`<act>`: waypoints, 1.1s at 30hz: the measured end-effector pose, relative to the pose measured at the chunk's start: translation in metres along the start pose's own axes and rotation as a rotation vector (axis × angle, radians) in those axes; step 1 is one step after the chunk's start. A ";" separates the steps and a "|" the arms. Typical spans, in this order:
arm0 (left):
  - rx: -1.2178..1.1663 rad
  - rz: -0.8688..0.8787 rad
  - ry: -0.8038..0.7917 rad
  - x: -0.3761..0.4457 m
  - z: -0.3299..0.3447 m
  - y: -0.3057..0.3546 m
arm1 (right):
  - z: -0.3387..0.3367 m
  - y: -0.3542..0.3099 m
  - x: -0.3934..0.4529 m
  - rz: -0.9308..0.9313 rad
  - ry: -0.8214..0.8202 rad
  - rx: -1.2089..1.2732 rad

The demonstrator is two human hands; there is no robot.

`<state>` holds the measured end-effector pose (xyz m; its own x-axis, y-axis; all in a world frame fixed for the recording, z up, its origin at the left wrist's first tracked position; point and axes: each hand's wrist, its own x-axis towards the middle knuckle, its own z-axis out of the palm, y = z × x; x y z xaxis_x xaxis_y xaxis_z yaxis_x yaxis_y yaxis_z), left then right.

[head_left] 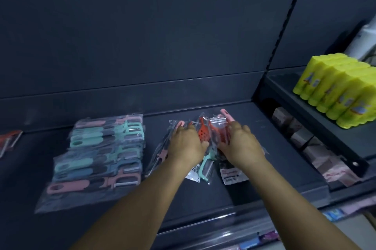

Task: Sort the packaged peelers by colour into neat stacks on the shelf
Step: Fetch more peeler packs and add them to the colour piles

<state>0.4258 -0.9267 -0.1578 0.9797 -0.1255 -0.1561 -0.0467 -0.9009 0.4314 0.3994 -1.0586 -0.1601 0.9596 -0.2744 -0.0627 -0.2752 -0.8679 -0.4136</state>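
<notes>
At the far left edge of the dark, matte shelf [203, 198] lies an orange peeler [9, 140] with a thin metal blade. Next comes a fanned spread of peelers [97, 160] in glossy clear plastic sleeves, their smooth handles teal, darker blue and pink. In the middle, a loose pile of bagged peelers [203, 139] holds a perforated orange-red handle, pink ones and 1 teal. The left hand [186, 144] lies on it, fingers curled over the packets; the right hand [242, 146] grips them likewise. A white label [233, 175] carries unreadable print. Right, ribbed yellow bottles [337, 89] stand on a higher ledge.
</notes>
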 end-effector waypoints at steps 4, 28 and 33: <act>-0.068 -0.096 -0.035 -0.002 -0.008 0.007 | -0.005 0.000 0.001 0.069 -0.018 -0.006; -0.545 -0.148 0.172 -0.007 -0.031 -0.009 | -0.017 -0.019 0.001 -0.039 0.056 0.320; -0.559 -0.149 0.293 -0.015 -0.054 -0.033 | -0.013 -0.052 -0.004 -0.094 0.020 0.446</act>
<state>0.4229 -0.8727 -0.1214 0.9841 0.1738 -0.0357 0.1252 -0.5377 0.8338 0.4092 -1.0181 -0.1261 0.9766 -0.2147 0.0090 -0.1308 -0.6269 -0.7680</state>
